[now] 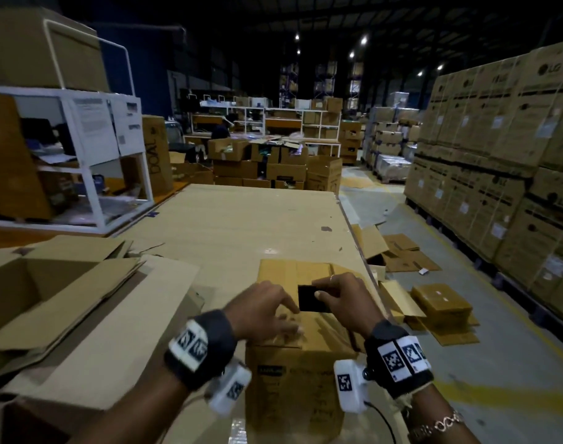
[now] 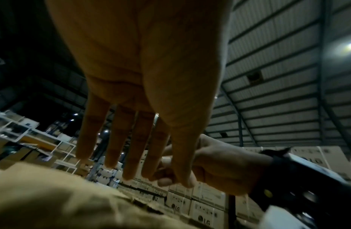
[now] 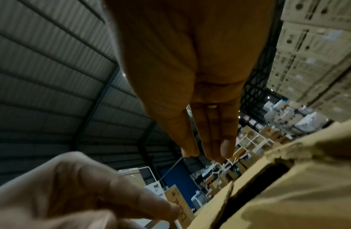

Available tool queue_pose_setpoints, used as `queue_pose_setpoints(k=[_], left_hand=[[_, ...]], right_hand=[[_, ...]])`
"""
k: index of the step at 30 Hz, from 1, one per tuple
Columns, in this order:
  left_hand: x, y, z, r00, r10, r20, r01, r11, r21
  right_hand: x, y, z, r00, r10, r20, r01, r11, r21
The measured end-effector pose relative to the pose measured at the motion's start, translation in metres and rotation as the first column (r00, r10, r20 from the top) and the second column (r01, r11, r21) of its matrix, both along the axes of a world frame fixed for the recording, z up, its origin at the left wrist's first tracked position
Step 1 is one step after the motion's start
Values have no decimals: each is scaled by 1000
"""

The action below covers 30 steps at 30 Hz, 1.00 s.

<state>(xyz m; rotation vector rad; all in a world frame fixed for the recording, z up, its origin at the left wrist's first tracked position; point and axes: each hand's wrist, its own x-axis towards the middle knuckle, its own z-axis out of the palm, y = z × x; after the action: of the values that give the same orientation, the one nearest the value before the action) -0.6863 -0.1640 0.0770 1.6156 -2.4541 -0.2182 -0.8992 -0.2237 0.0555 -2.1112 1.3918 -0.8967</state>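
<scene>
A brown cardboard box (image 1: 293, 373) stands on the near part of the table, its top flaps folded shut. My left hand (image 1: 289, 318) lies on the box top with its fingers spread and nearly straight; the left wrist view shows the left hand (image 2: 143, 162) reaching down to the cardboard (image 2: 63, 201). Just to the right, above the box top, my right hand (image 1: 318, 290) pinches a small flat black card (image 1: 310, 301) between thumb and fingers. In the right wrist view the card (image 3: 170, 168) shows edge-on as a thin dark line below my right hand (image 3: 205, 151).
A cardboard-covered table (image 1: 241, 225) runs ahead. An open empty box (image 1: 49, 290) lies at the left. Flattened cartons (image 1: 433, 302) litter the floor at the right, beside tall stacks of LG cartons (image 1: 497, 155). A white shelf rack (image 1: 81, 155) stands at the left.
</scene>
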Motion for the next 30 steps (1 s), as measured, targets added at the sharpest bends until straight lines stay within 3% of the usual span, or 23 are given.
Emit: queue_pose_setpoints(k=[3, 6, 8, 14, 18, 22, 25, 28, 30], left_hand=[[-4, 23, -33, 992, 116, -45, -118, 992, -36], [-7, 28, -56, 978, 191, 83, -173, 968, -183], [-5, 32, -64, 975, 203, 94, -172, 951, -258], [-2, 55, -77, 968, 166, -187, -232, 874, -426], [1, 62, -72, 878, 138, -458, -387, 767, -511], [7, 64, -66, 823, 253, -509, -538, 634, -555], [14, 69, -67, 829, 407, -383, -558, 565, -608], [25, 75, -75, 810, 543, -221, -553, 583, -596], [31, 78, -85, 787, 576, -220, -594, 613, -521]], right_hand=[[14, -11, -9, 994, 75, -79, -67, 992, 105], [24, -17, -25, 976, 90, -200, -57, 985, 166], [28, -17, -34, 971, 137, -196, -101, 978, 185], [37, -17, -32, 984, 175, 29, -177, 970, 169], [58, -20, -2, 959, 245, 145, -263, 957, 122], [93, -25, 23, 903, 429, 6, -428, 902, 53], [117, -33, 28, 873, 460, -159, -458, 887, 54], [127, -41, 24, 771, 516, -375, -502, 853, 141], [125, -53, 13, 693, 550, -467, -518, 830, 208]])
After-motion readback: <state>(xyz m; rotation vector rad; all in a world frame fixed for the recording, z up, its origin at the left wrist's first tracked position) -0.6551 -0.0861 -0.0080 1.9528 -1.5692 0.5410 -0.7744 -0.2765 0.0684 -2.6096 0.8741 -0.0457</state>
